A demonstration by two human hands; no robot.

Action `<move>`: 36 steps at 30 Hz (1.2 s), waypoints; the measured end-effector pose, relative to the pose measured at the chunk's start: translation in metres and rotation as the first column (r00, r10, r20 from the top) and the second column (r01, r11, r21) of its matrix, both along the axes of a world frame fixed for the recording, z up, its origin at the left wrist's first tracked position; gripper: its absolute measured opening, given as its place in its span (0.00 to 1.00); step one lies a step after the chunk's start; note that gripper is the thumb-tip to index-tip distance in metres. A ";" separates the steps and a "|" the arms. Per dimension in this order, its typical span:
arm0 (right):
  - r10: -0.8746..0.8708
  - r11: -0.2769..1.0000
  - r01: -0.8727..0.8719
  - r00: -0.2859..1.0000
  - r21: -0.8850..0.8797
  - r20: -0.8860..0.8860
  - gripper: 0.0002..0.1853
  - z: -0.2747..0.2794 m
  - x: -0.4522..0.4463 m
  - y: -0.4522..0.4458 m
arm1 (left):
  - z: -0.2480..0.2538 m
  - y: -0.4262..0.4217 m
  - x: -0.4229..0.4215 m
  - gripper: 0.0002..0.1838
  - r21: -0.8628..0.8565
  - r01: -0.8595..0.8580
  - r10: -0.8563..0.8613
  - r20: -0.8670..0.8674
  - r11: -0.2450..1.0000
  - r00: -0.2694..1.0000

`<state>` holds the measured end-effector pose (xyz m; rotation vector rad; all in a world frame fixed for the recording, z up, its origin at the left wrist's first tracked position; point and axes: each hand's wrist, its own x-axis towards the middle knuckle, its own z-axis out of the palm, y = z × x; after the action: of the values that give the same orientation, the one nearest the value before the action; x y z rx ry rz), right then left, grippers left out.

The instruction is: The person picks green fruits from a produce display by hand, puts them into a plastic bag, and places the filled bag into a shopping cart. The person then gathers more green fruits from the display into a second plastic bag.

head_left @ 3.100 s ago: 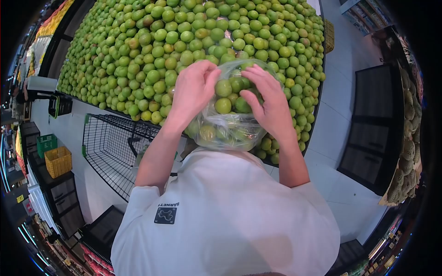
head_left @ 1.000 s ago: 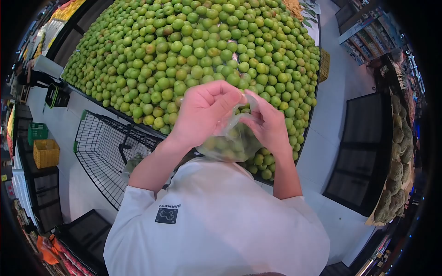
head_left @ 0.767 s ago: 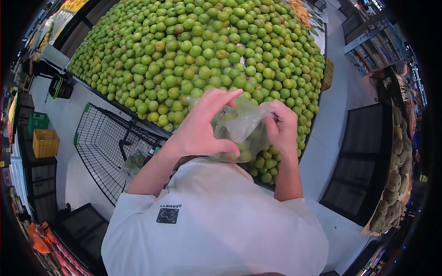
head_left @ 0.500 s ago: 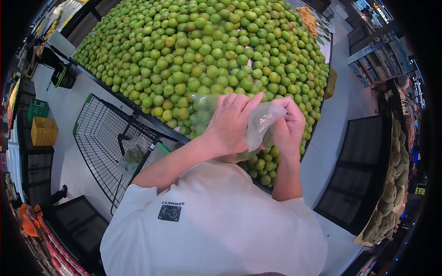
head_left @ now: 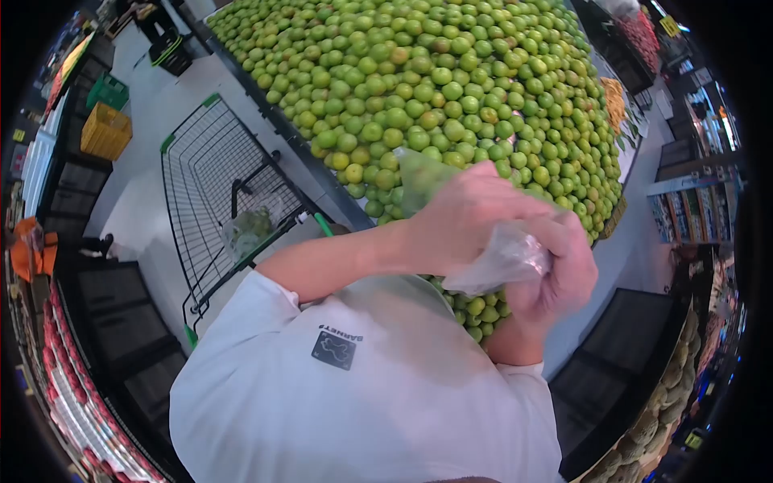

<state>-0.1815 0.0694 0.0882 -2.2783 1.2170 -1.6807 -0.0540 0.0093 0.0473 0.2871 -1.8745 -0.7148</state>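
Note:
A thin clear plastic bag (head_left: 501, 262) is bunched up between my two hands in front of my chest. My left hand (head_left: 471, 213) is closed around it, slightly blurred, and a see-through green-tinted end (head_left: 423, 181) of the bag sticks out past the knuckles. Curled fingers of my right hand (head_left: 560, 262) grip the gathered whitish end. The hands touch or nearly touch each other. Just beyond them lies a large heap of round green fruit (head_left: 451, 105). What the bag contains, if anything, is hidden by my hands.
A black wire shopping cart (head_left: 213, 173) with green corners stands at my left, holding a clear bag of green produce (head_left: 251, 225). Yellow (head_left: 106, 130) and green crates sit farther left. Dark display stands (head_left: 616, 354) flank me. A person with a basket stands at upper left.
My view has turned, so the heap and cart sit farther right. Both hands have come closer together, and the bag's end is bunched more tightly in my right hand.

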 end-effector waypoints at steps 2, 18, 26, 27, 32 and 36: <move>-0.090 0.986 0.076 0.992 -0.147 -0.093 0.07 0.009 0.012 0.006 | 0.003 0.006 0.001 0.16 0.008 -0.027 0.027 -0.057 1.000 0.998; 0.152 0.945 -0.162 0.987 -0.284 -0.055 0.20 -0.012 0.037 0.028 | 0.024 0.034 0.126 0.09 -0.277 -0.541 0.533 -0.112 0.794 0.839; 0.223 0.931 -0.194 0.973 0.308 -0.060 0.16 -0.050 0.065 0.041 | -0.019 0.006 0.263 0.12 0.103 -0.609 0.617 -0.177 0.786 0.767; 0.220 0.933 -0.194 0.974 0.304 -0.055 0.16 -0.053 0.070 0.040 | -0.035 0.003 0.279 0.11 0.033 -0.733 0.729 -0.146 0.679 0.669; 0.420 0.785 -0.331 0.906 0.523 -0.056 0.15 -0.079 0.097 0.027 | -0.099 -0.012 0.359 0.10 -0.024 -0.963 0.900 0.363 0.269 0.243; 0.533 0.649 -0.382 0.845 0.658 -0.036 0.13 -0.118 0.126 0.014 | -0.190 -0.039 0.408 0.08 -0.032 -0.972 0.919 0.333 0.233 0.210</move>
<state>-0.0555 0.0833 -0.0297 -2.1026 0.9071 -0.6886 0.3542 -0.0293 -0.1423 1.6302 -1.4231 0.0917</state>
